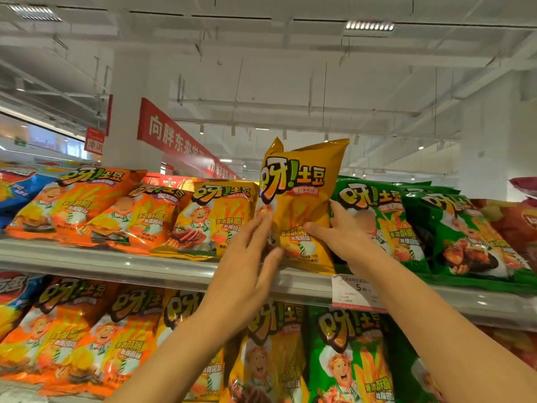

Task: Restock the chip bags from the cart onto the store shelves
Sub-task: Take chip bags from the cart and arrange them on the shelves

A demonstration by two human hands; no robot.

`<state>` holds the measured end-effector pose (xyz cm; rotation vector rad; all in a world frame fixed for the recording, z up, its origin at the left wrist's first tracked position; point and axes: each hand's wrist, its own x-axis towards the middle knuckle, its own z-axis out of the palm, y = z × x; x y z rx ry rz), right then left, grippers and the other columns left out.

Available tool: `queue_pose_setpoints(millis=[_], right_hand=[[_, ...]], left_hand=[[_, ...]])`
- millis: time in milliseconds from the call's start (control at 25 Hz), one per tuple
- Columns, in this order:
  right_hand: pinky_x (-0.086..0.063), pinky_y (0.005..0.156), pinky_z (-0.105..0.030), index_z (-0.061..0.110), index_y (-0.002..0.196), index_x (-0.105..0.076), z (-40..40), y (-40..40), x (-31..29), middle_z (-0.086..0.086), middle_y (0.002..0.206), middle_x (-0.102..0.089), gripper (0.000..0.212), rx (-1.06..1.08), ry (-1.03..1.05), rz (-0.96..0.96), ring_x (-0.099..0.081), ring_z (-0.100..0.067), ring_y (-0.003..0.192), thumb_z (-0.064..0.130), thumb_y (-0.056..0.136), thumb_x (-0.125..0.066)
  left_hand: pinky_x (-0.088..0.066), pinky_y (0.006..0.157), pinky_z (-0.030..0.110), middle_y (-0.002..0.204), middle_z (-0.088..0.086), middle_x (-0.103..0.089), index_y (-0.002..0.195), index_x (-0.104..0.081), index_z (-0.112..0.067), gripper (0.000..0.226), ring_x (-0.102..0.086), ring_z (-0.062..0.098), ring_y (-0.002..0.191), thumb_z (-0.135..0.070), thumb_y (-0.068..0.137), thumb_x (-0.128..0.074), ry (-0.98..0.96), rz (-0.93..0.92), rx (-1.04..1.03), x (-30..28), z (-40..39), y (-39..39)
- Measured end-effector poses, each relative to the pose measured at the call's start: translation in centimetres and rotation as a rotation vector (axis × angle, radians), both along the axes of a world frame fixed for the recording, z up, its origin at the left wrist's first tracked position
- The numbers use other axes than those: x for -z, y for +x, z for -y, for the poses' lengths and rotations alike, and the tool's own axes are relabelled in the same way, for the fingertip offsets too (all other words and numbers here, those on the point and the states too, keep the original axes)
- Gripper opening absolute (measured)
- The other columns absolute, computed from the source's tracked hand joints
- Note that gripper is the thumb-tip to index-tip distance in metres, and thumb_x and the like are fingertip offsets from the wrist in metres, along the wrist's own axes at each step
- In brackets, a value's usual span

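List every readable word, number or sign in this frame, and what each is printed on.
"呀!土豆": yellow chip bag between the hands, and the neighbouring bags.
"香浓酥脆 吮指回味": lower front of the same bags.
"向胖东来学": red hanging banner; its end is blurred.
"5.90": price tag on the shelf edge; the small print is unreadable.
Flavour lines and weights on the bags: too blurred.

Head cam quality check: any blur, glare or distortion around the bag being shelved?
Head view: wide-angle bending curves the shelf rail; foil glare on the yellow bag; left hand and right hand slightly motion-soft; price tag print mostly unreadable; ceiling bright, washed out.
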<state>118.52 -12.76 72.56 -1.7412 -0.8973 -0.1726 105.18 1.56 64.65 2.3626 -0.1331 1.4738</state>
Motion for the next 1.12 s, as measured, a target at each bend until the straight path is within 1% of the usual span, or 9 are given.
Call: queue_pose_setpoints(millis=[160,240,320,360,440,600,720,880,1120], right_hand=[[-0.058,0.057,-0.024,0.043,0.105,-0.049,0.6,0.5,-0.2,0.004,0.106,-0.072,0.030,-0.138,0.127,-0.130,-0.076,-0.010,0.080,0.019,0.098,-0.065],[-0.061,0.064,-0.029,0.037,0.123,-0.052,1.1,0.6,-0.6,-0.003,0.111,-0.075,0.032,-0.164,0.103,-0.157,-0.077,-0.017,0.088,0.017,0.099,-0.063],[-0.062,0.082,-0.041,0.026,0.136,-0.051,1.7,0.8,-1.0,-0.008,0.117,-0.074,0.037,-0.175,0.042,-0.194,-0.074,-0.025,0.101,0.017,0.101,-0.059],[-0.060,0.089,-0.045,0.024,0.137,-0.052,1.8,0.6,-1.2,-0.008,0.120,-0.073,0.036,-0.160,0.001,-0.197,-0.072,-0.027,0.105,0.018,0.103,-0.057],[-0.059,0.089,-0.044,0.027,0.140,-0.049,1.4,0.1,-1.4,-0.003,0.125,-0.069,0.036,-0.063,-0.041,-0.129,-0.069,-0.024,0.107,0.025,0.104,-0.054],[-0.048,0.092,-0.034,0.041,0.154,-0.028,0.3,-0.3,-2.4,0.015,0.129,-0.057,0.063,0.024,0.179,0.130,-0.057,-0.015,0.121,0.049,0.099,-0.057],[-0.044,0.099,-0.037,0.043,0.159,-0.012,-0.9,0.4,-3.9,0.001,0.156,-0.043,0.085,-0.032,0.153,0.041,-0.046,-0.026,0.138,0.064,0.091,-0.059],[-0.037,0.112,-0.048,0.039,0.161,-0.004,-2.5,1.3,-4.1,-0.008,0.163,-0.032,0.092,-0.008,-0.198,-0.035,-0.041,-0.034,0.143,0.066,0.091,-0.058],[-0.037,0.116,-0.056,0.041,0.160,0.001,-2.6,2.2,-3.9,-0.005,0.160,-0.037,0.090,-0.178,-0.112,-0.241,-0.046,-0.032,0.137,0.048,0.096,-0.062]], left_hand=[[-0.032,0.117,0.036,0.160,-0.004,-0.026,0.160,-0.014,-0.031,0.083,-0.029,0.008,0.144,-0.063,0.091,-0.047,-0.293,0.036,0.090,-3.3,-0.8,0.8],[-0.036,0.117,0.047,0.163,-0.005,-0.027,0.159,-0.010,-0.038,0.092,-0.034,0.015,0.146,-0.069,0.086,-0.056,-0.366,-0.033,0.164,-4.5,-0.9,1.4],[-0.047,0.109,0.039,0.155,-0.019,-0.039,0.151,-0.014,-0.054,0.083,-0.046,0.005,0.137,-0.063,0.086,-0.065,-0.376,-0.098,0.284,-5.0,-0.7,2.1],[-0.054,0.097,0.028,0.145,-0.028,-0.047,0.143,-0.017,-0.063,0.076,-0.055,-0.003,0.125,-0.056,0.088,-0.068,-0.360,-0.120,0.320,-5.1,-0.5,2.3],[-0.056,0.075,0.014,0.138,-0.030,-0.050,0.142,-0.017,-0.062,0.077,-0.063,-0.007,0.106,-0.048,0.089,-0.071,-0.314,-0.113,0.298,-5.1,-0.4,3.0],[-0.048,0.104,0.046,0.149,0.002,-0.046,0.159,-0.001,-0.038,0.100,-0.046,0.022,0.134,-0.062,0.086,-0.065,-0.223,-0.073,-0.067,-5.6,-0.1,4.5],[-0.045,0.105,0.048,0.150,0.013,-0.038,0.159,0.004,-0.036,0.102,-0.041,0.032,0.137,-0.067,0.086,-0.060,-0.215,-0.136,-0.191,-6.0,0.4,5.0],[-0.031,0.116,0.050,0.166,0.011,-0.008,0.159,0.007,-0.034,0.097,-0.024,0.035,0.148,-0.073,0.089,-0.047,-0.046,-0.220,-0.367,-4.9,1.8,5.7],[-0.008,0.122,0.053,0.168,0.001,0.014,0.158,0.011,-0.033,0.094,0.011,0.029,0.154,-0.076,0.089,-0.036,0.063,-0.234,-0.417,-4.3,2.4,6.7]])
